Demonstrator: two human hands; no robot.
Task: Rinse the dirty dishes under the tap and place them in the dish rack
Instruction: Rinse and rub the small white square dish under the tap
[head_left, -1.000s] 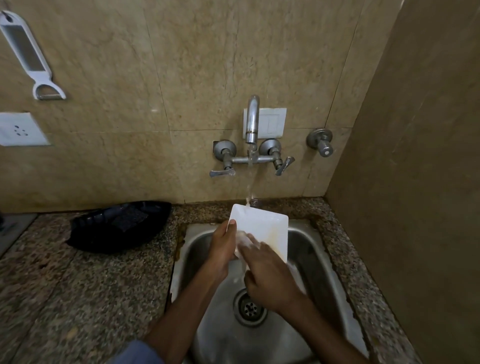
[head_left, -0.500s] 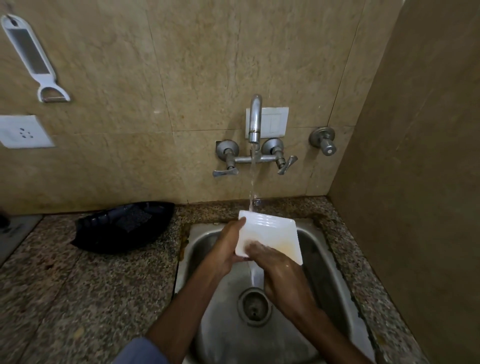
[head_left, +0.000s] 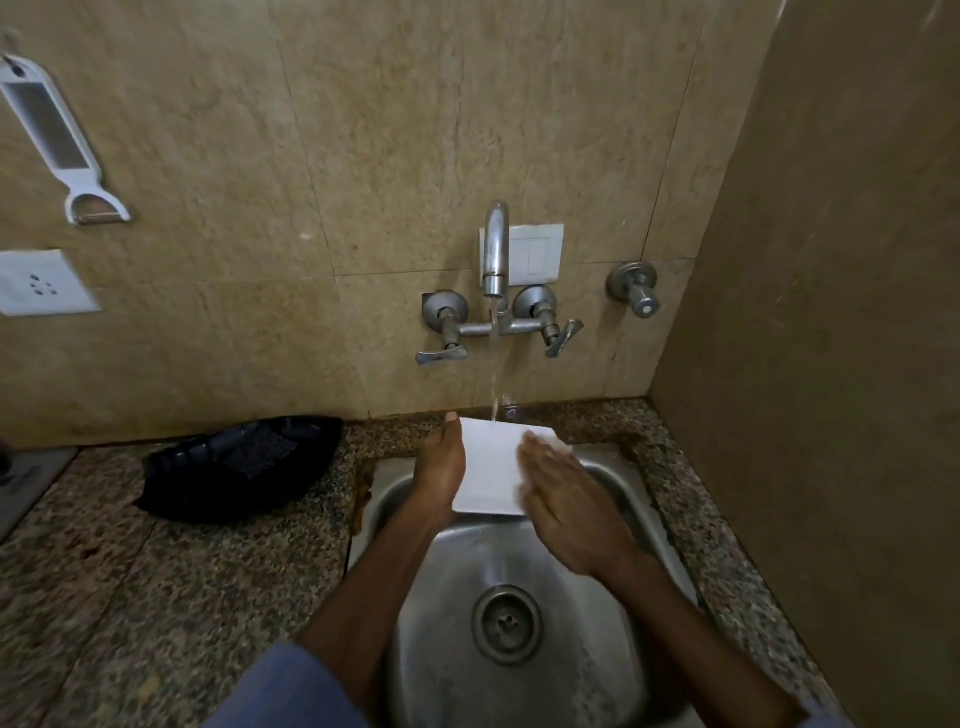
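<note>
Partly hidden: white plate (head_left: 491, 467) behind right hand (head_left: 566, 499).

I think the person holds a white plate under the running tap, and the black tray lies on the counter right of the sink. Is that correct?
One thing is wrong: the head view shows the black tray on the counter left of the sink, not right. The white plate is under the tap.

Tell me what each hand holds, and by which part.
The left hand grips the white plate by its left edge. The right hand holds nothing; its straight fingers rest flat on the plate's right side.
</note>
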